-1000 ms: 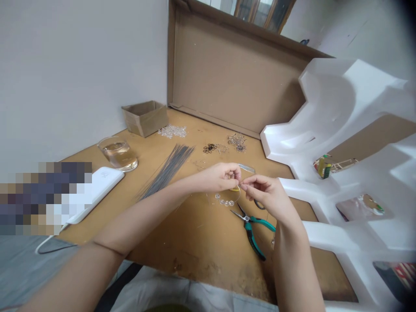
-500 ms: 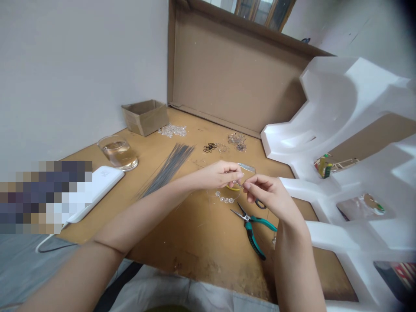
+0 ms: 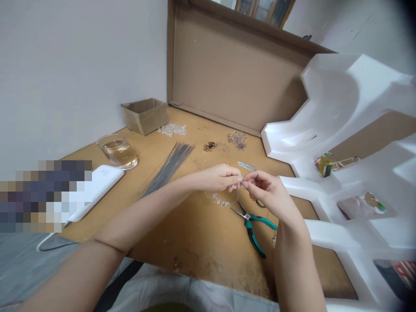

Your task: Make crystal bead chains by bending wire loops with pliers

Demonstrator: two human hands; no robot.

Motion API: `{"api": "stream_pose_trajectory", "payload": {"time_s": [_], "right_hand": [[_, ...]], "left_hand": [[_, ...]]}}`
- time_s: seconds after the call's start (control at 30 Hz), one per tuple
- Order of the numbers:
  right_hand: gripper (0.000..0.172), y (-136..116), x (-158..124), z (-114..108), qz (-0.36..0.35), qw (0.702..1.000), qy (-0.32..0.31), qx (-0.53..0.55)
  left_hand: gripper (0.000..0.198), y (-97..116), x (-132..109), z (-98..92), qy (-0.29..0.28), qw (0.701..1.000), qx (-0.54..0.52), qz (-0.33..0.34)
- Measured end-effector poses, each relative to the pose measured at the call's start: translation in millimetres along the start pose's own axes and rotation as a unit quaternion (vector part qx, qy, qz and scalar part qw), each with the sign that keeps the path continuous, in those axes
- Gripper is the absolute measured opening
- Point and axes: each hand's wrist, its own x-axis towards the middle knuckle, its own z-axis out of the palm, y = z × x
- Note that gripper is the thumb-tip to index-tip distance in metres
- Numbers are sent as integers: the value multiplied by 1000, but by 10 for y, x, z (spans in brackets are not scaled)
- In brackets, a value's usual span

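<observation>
Both hands work close together above the counter (image 3: 208,255). The left hand (image 3: 224,177) has its fingers drawn into a narrow pinch on the beaded wire (image 3: 223,203), which hangs in a loose loop below it. Four clear beads sit along the lower part of the loop, and one further bead (image 3: 234,186) shows just under the left fingertips. Whether the loop touches the counter cannot be told. The right hand (image 3: 264,188) meets the left at the fingertips, its thumb and forefinger narrowed on a thin metallic piece (image 3: 243,186); its exact form is too small to make out.

Pliers (image 3: 250,229) with green and black handles lie with their jaws parted just below the hands, partly beside the right wrist. A dark ring-shaped handle (image 3: 259,203) shows near the right hand. Tweezers (image 3: 247,166) lie beyond the fingers. Farther back are black rings (image 3: 210,146) and a heap of clear beads (image 3: 172,129) beside an open cardboard box (image 3: 144,117). A bundle of grey wires (image 3: 169,169) lies beyond the left forearm; a glass of liquid (image 3: 118,151) stands to its left.
</observation>
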Motion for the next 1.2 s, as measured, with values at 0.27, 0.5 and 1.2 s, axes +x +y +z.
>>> {"api": "stream_pose_trajectory", "payload": {"time_s": [0.27, 0.5, 1.2], "right_hand": [[32, -11, 41, 44, 12, 998, 17, 53], [27, 37, 35, 19, 3, 1000, -10, 18], [22, -46, 11, -27, 24, 998, -30, 54]], "left_hand": [[32, -9, 22, 5, -52, 997, -48, -9], [31, -3, 12, -5, -50, 997, -50, -16], [13, -34, 52, 18, 38, 993, -112, -8]]}}
